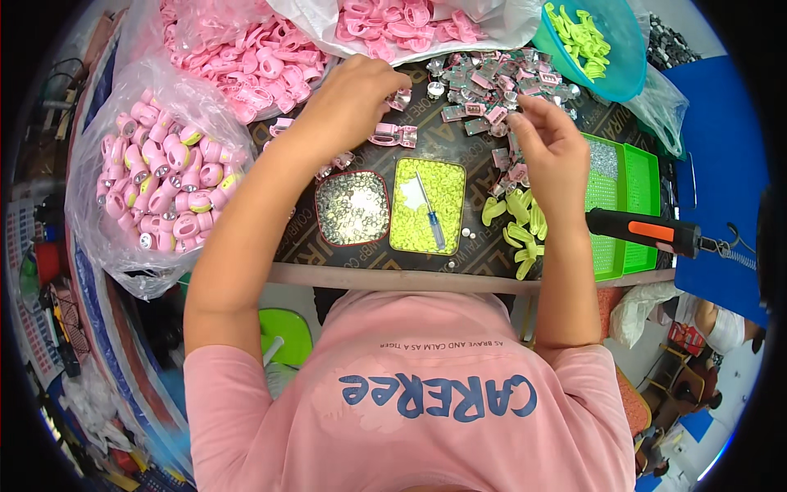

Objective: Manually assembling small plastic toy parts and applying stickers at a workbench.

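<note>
Left hand: the hand (pixel 348 98) curls its fingers over a small pink-and-silver part (pixel 399 100); cannot tell whether they grip it
Right hand: the hand (pixel 559 141) has thumb and fingertips narrowly apart at the parts pile (pixel 484 86); cannot tell whether they hold anything
Part's place: far side of the tabletop (pixel 352 261), beyond two tins
Tins: red-rimmed tin (pixel 352 244) of metal bits beside yellow tin (pixel 428 251) of lime bits, screwdriver (pixel 434 225) on top
Left edge: clear bag (pixel 92 234) of pink pieces
</note>
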A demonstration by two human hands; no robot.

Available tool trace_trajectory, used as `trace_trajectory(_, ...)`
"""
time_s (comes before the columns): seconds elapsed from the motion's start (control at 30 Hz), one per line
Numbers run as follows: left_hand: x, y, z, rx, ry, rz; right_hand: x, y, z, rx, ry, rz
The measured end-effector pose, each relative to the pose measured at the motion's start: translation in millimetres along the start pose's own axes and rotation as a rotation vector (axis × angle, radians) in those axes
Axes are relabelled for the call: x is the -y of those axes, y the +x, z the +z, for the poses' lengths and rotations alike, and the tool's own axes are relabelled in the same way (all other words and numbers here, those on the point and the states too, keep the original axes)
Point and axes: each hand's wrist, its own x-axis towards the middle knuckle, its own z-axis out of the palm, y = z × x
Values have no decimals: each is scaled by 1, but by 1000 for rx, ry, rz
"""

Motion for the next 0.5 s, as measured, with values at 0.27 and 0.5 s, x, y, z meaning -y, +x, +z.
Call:
trace_trajectory(0.27, 9, 3, 8, 215, 82, -26, 1, 4, -4, 13, -666, -144)
trace_trajectory(0.5, 7, 2, -8, 295, 75, -46, -2, 6, 23, -60, -1028, -260)
